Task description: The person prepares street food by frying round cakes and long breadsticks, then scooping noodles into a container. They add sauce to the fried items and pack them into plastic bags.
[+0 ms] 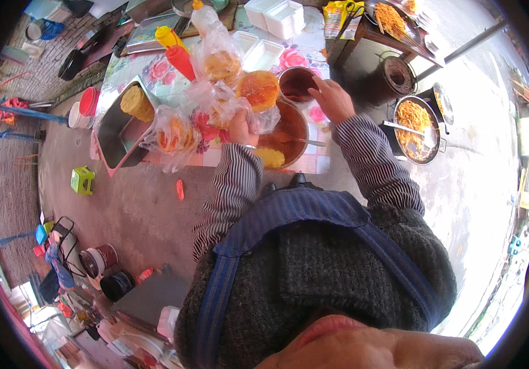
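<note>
My left hand (pixel 242 128) holds a thin plastic bag with a round flatbread (pixel 258 90), its top coated in orange-red sauce. My right hand (pixel 334 99) has its fingers at the rim of a dark red sauce pot (pixel 296 83); whether they grip anything is hidden. Below the flatbread, a wide bowl of red-brown sauce (pixel 287 121) contains a yellow bread piece (pixel 270 157) and a metal spoon (pixel 309 142) leaning on its rim. Bagged flatbreads lie left of my left hand (pixel 172 136) and beyond it (pixel 221 64). Another bagged flatbread (pixel 219 110) touches that hand.
A rectangular metal pan (pixel 107 131) with stacked flatbreads (pixel 136 104) stands left on the flowered tablecloth (pixel 158 69). Red (pixel 180 62) and yellow squeeze bottles (pixel 171 38) and foam boxes (pixel 276 17) stand farther back. At right are a noodle pan (pixel 416 127) and a cylindrical stove (pixel 391 80).
</note>
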